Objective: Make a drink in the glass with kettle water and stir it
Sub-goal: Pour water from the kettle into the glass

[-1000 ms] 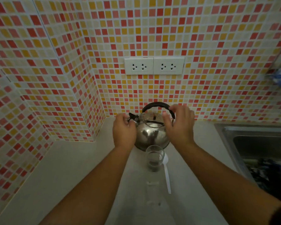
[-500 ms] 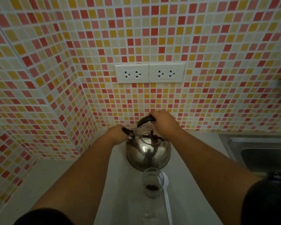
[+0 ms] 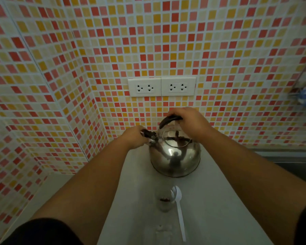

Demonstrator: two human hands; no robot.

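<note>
Head view: right hand grips the steel kettle's black handle; left hand pinches its spout cap. Nearer than the kettle stand the glass and, touching it, a white plastic spoon.

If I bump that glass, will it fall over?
Probably, quite easily. The glass looks tall and narrow, with only a little dark stuff at the bottom, so likely light. It stands on a smooth counter, so it might slide first.
</note>
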